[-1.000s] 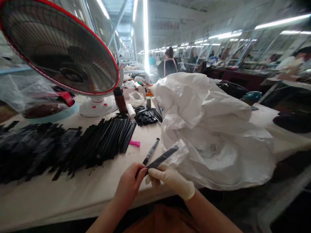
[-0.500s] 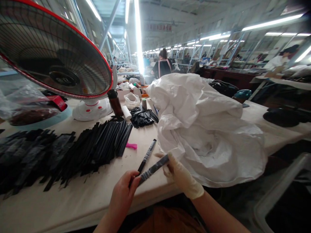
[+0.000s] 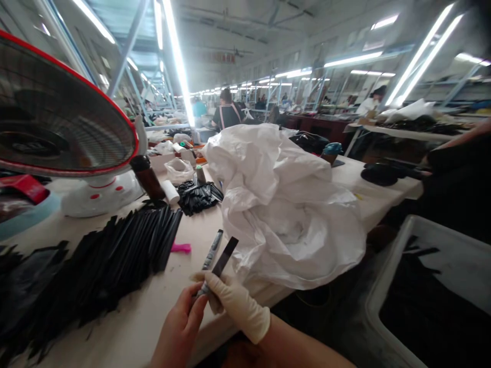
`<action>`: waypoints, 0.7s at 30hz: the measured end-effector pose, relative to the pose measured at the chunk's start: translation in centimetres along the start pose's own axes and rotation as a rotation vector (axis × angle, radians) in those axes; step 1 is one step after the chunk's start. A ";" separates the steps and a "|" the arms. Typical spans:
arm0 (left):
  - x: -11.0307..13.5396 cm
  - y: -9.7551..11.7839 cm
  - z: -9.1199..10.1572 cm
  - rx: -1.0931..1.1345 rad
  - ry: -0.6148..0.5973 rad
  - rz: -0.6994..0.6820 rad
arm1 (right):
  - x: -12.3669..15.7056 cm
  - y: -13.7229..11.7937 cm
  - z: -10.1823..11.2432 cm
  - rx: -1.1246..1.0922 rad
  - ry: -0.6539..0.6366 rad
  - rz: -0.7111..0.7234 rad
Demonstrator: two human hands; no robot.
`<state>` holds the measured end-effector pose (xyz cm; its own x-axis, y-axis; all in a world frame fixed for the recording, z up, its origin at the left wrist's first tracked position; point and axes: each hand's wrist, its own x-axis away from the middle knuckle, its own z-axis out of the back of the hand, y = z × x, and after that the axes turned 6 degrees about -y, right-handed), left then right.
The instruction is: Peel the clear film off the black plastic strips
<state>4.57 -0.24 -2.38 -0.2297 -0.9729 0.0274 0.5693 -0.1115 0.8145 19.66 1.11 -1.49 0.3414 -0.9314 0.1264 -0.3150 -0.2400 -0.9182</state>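
Bare left hand (image 3: pixel 183 314), cream-gloved right hand (image 3: pixel 235 301): fingers clamped on one flat black strip (image 3: pixel 225 256). Crumpled white sheeting (image 3: pixel 276 204): two o'clock from the hands. Heaped narrow black strips (image 3: pixel 130 250): ten o'clock.

Glaring white tube lights (image 3: pixel 178 61) at eleven o'clock flare into haze; a paired fixture (image 3: pixel 420 53) shines at two. Soft shadows model the white sheeting (image 3: pixel 284 204). Black strips (image 3: pixel 103 266) toward eight lose detail. The fan (image 3: pixel 76 133) near nine looks stretched; the far background is blurry.
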 end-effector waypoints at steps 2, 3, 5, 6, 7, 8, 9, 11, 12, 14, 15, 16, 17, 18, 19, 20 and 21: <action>-1.6 -1.4 0.9 -0.136 -0.017 0.003 | 0.4 -0.6 1.0 0.091 -0.068 -0.005; -2.6 -2.2 1.3 -0.227 0.014 0.027 | 0.7 -1.3 2.1 0.144 -0.048 0.021; -4.7 -4.0 1.6 -0.468 0.138 0.030 | 1.5 -3.2 5.4 0.258 0.132 0.122; -5.8 -4.8 1.4 -0.599 0.197 -0.005 | 1.9 -4.3 7.5 0.355 0.277 0.171; -6.7 -5.5 1.0 -0.720 0.222 -0.037 | 2.1 -5.4 9.8 0.498 0.431 0.183; -7.4 -6.0 0.5 -0.819 0.205 -0.062 | 2.2 -6.3 12.1 0.687 0.617 0.169; -8.0 -6.2 0.0 -0.890 0.176 -0.078 | 2.1 -7.1 14.3 0.888 0.780 0.125; -8.8 -6.0 -1.0 -0.953 0.125 -0.091 | 1.4 -8.3 18.0 0.981 0.887 0.088; -9.0 -5.5 -1.2 -0.958 0.125 -0.100 | 0.8 -8.6 19.5 1.010 0.920 0.052; -9.2 -4.3 -1.0 -0.943 0.157 -0.138 | -0.3 -8.8 21.5 0.998 0.932 -0.024; -9.2 -3.7 -0.7 -0.928 0.174 -0.167 | -0.9 -8.9 22.1 0.982 0.929 -0.062; -9.0 -3.1 -0.4 -0.903 0.181 -0.202 | -1.3 -9.0 22.5 0.960 0.920 -0.091; -8.8 -2.5 0.0 -0.864 0.179 -0.236 | -1.5 -9.0 22.6 0.935 0.905 -0.107; -8.5 -2.0 0.3 -0.811 0.172 -0.261 | -1.5 -9.1 22.4 0.905 0.883 -0.109; -8.2 -1.5 0.5 -0.744 0.158 -0.278 | -1.3 -9.0 22.0 0.872 0.852 -0.100; -7.7 -0.9 0.6 -0.665 0.136 -0.285 | -1.0 -8.9 21.4 0.837 0.813 -0.084; -7.2 -0.2 0.5 -0.577 0.102 -0.282 | -0.5 -8.6 20.4 0.808 0.766 -0.069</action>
<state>5.69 6.91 -2.48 -0.3723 -0.9017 -0.2198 0.8374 -0.4285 0.3395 40.24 9.19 -1.34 -0.3883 -0.9124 0.1290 0.4473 -0.3091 -0.8393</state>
